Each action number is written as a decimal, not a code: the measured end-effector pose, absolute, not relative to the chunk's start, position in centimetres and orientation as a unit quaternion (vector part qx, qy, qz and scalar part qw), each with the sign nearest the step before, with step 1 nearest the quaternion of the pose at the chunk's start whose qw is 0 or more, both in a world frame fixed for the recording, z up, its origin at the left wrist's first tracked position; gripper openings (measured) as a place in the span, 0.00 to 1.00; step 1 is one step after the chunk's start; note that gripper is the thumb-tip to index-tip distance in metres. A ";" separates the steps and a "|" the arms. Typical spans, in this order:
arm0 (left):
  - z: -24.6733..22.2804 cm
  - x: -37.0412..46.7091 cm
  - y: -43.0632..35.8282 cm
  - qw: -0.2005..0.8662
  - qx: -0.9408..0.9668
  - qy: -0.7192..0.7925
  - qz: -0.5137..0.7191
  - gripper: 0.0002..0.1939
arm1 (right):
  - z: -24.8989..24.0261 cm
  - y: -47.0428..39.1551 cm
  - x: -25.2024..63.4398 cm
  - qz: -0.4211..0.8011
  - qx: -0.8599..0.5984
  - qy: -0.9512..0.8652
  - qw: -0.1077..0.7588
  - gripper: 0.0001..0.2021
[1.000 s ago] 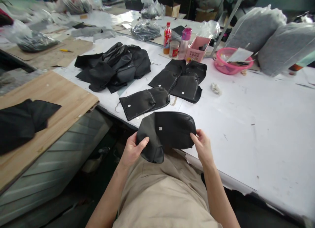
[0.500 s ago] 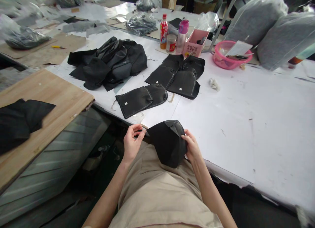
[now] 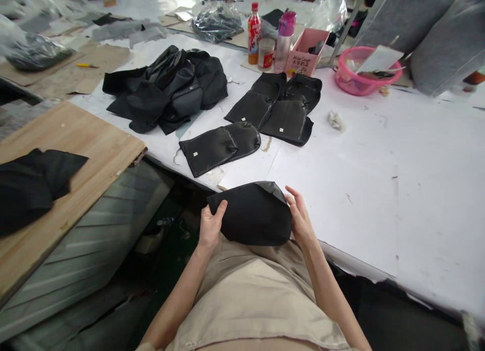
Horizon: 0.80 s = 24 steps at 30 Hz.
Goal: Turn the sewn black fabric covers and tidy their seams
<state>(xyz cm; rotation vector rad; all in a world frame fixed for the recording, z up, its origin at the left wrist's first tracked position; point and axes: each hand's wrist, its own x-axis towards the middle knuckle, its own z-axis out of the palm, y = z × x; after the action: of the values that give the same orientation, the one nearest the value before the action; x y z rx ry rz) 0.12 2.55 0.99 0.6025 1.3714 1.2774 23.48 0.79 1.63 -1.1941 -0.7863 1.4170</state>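
Here, left fingers (image 3: pixel 222 206) pinch black material (image 3: pixel 256 215), right fingers (image 3: pixel 296 195) parted alongside.

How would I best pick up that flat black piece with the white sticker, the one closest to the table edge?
I'd probably pinch the black piece by its straight left end, coming from the person's side: thumb on top, fingers slipped under. It lies flat with that end close to the edge of the white table, while its rounded right end overlaps another black piece.

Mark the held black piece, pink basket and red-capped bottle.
Held black piece (image 3: pixel 252 214): head view, middle of its visible face.
Pink basket (image 3: pixel 357 84): head view, front wall.
Red-capped bottle (image 3: pixel 254 34): head view, label.
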 end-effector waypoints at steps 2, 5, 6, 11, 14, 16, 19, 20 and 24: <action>1.2 -0.3 2.6 0.530 0.284 0.586 0.544 0.22 | 1.5 0.8 24.1 0.574 -0.484 -0.410 0.518 0.41; 1.5 -0.9 2.4 0.494 0.326 0.606 0.531 0.20 | 1.1 0.9 24.9 0.575 -0.455 -0.485 0.476 0.45; 1.5 -1.0 2.3 0.485 0.338 0.613 0.524 0.20 | 1.1 0.9 25.1 0.581 -0.447 -0.489 0.473 0.45; 1.5 -1.1 2.1 0.470 0.367 0.619 0.511 0.18 | 1.3 0.6 24.6 0.562 -0.466 -0.488 0.478 0.50; 1.5 -1.0 2.0 0.461 0.380 0.624 0.503 0.18 | 1.5 0.6 23.3 0.505 -0.523 -0.482 0.490 0.37; 1.7 -1.0 1.8 0.463 0.393 0.626 0.489 0.19 | 1.4 0.9 22.5 0.470 -0.554 -0.467 0.504 0.21; 2.0 -1.1 1.6 0.468 0.411 0.631 0.462 0.19 | 1.2 1.4 22.0 0.451 -0.567 -0.442 0.529 0.05; 2.1 -1.2 1.6 0.467 0.416 0.633 0.456 0.20 | 1.1 1.5 21.9 0.453 -0.566 -0.430 0.538 0.04; 1.9 -1.3 1.4 0.460 0.417 0.632 0.464 0.18 | 1.2 1.8 21.8 0.500 -0.559 -0.359 0.556 0.06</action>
<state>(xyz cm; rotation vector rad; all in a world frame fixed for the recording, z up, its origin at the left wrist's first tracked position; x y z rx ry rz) -1.33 1.45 1.85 1.0260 1.5570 1.1419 21.78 1.79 1.24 -1.3207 -0.8467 1.1803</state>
